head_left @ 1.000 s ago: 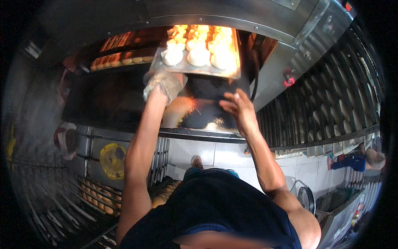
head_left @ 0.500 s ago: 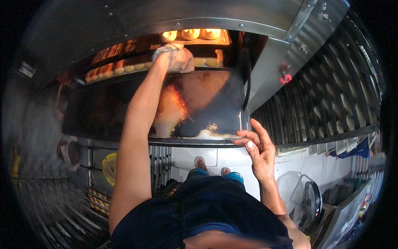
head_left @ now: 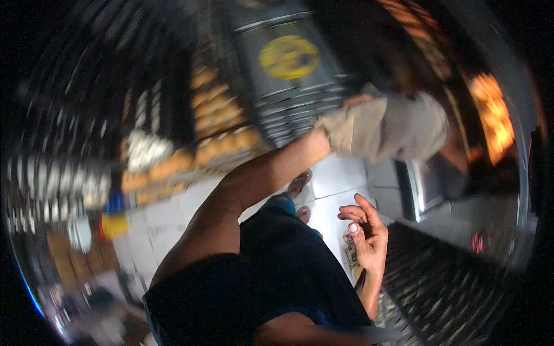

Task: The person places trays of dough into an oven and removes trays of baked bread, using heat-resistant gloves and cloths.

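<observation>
My left arm reaches out to the right, and a beige-grey cloth (head_left: 388, 130) covers most of my left hand (head_left: 358, 101). The cloth is smeared by motion; a bit of skin shows at its upper edge, and the other fingers are hidden. It appears bunched in my grip, in front of the dark oven side. Lower down, my right hand (head_left: 369, 233) is raised above the floor, fingers apart and slightly bent, with nothing in it. Glowing orange light falls on blurred round pieces (head_left: 493, 118) inside the oven at the far right.
Racks with browned buns (head_left: 222, 115) stand at the left. A yellow round object (head_left: 288, 56) sits at the top among dark rails. Dark slatted trays (head_left: 438, 282) lie at the lower right. White floor tiles (head_left: 332, 179) run beneath me.
My view and body have swung left, so the oven has shifted from ahead to the right. My left hand has left the oven opening with the cloth. My right hand stays raised and empty.
</observation>
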Motion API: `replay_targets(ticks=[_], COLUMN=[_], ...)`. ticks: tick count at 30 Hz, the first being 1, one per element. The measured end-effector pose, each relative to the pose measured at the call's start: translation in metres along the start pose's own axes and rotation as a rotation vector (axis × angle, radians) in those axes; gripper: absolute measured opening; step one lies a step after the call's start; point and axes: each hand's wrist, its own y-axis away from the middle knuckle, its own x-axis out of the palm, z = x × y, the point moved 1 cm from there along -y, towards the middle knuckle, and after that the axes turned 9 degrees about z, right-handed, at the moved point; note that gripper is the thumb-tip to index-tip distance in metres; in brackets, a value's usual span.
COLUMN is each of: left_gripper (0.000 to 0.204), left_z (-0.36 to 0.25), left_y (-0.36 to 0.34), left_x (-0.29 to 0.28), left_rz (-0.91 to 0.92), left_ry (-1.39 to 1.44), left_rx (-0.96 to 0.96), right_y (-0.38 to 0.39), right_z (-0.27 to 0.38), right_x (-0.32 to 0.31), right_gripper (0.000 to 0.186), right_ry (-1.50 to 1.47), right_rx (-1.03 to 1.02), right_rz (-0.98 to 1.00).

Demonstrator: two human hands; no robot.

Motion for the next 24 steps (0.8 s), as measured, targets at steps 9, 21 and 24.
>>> replay_targets(ticks=[9,21,24], left_gripper=[0.05,0.056,0.055], left_z=[-0.077,-0.145,-0.139], left_y=[0.323,0.598,0.661], left_x=[0.11,0.097,0.115], left_rz=[-0.03,-0.14,-0.303], left_ry=[0.292,0.698,0.515], left_rx=[-0.888,-1.483,-1.525], right_y=[-0.033,-0.209,-0.253], right_z=[-0.131,-0.278,-0.296], right_x=[0.084,0.411,0.453], right_gripper=[0.034,0.024,0.017], right_ry=[0.132,-0.536,-0.556], right_rx=[0.305,0.628,0.569], right_rz=[0.554,0.298,0.201])
